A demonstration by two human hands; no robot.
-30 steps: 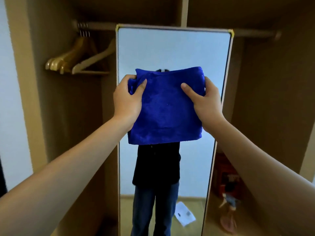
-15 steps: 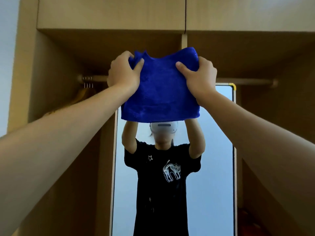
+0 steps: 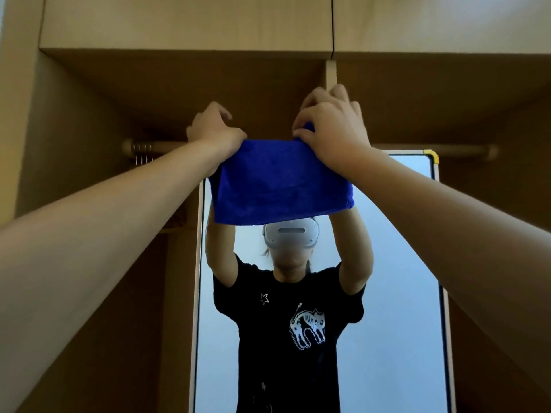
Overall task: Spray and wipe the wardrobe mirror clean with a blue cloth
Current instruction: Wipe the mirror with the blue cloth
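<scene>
Blue cloth (image 3: 280, 183) draped over mirror (image 3: 402, 263) top, left hand (image 3: 216, 131), right hand (image 3: 331, 126) gripping.

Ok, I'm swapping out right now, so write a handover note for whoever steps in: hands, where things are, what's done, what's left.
Left hand: grips the cloth's top left corner.
Right hand: pinches its top right corner.
Cloth: folded, hanging over the top edge of the mirror, at the rail.
Done: cannot tell from the glass whether it has been sprayed or wiped; no spray bottle in view.
Left: wipe the glass from the top down, spraying first if it hasn't been.
</scene>
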